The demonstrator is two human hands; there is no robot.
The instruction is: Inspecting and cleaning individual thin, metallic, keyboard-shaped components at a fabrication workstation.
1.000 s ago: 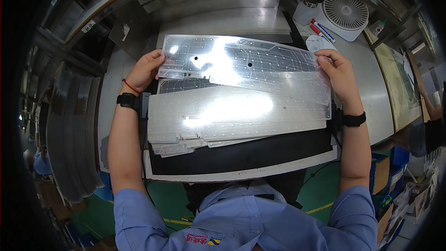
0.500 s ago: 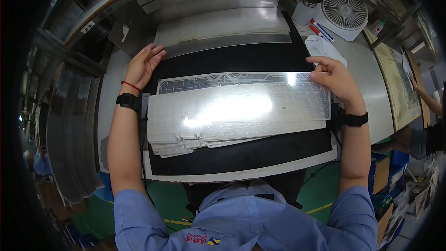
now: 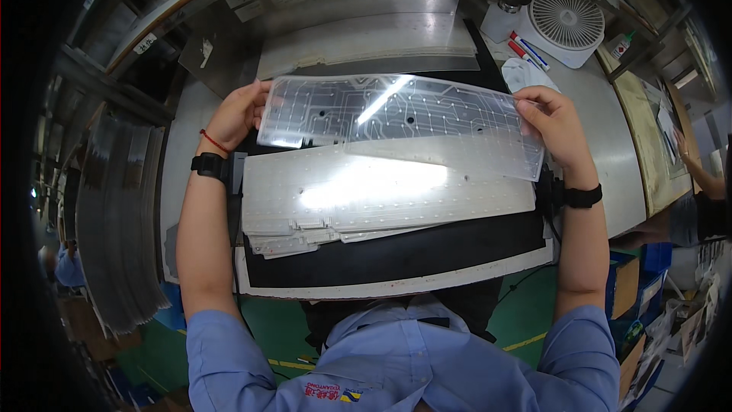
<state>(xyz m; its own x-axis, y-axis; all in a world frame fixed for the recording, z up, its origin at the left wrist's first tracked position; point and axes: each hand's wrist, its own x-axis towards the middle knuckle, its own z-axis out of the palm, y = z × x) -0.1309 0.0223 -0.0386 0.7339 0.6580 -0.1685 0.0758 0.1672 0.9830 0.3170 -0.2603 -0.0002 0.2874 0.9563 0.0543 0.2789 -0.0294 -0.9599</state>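
A clear keyboard membrane sheet (image 3: 446,111) with printed silvery traces is raised and tilted, its far edge toward the back of the black mat. My left hand (image 3: 240,111) is closed on its left end, and my right hand (image 3: 550,123) pinches its right end between thumb and fingers. Below it lies a stack of similar membrane sheets (image 3: 396,204), slightly fanned at the lower left and bright with glare. The raised sheet overlaps the stack's far edge at the right.
Under the stack is a black mat (image 3: 366,259). Behind it stand a metal panel (image 3: 366,8) and a strip of clear sheet (image 3: 381,63). A white fan (image 3: 566,19), markers (image 3: 526,52) and a bottle (image 3: 501,19) sit at the back right. Another person's hand (image 3: 681,149) shows far right.
The top membrane sheet has come up off the stack, its left end moving farther away. My left hand, open and apart from it before, now holds that end.
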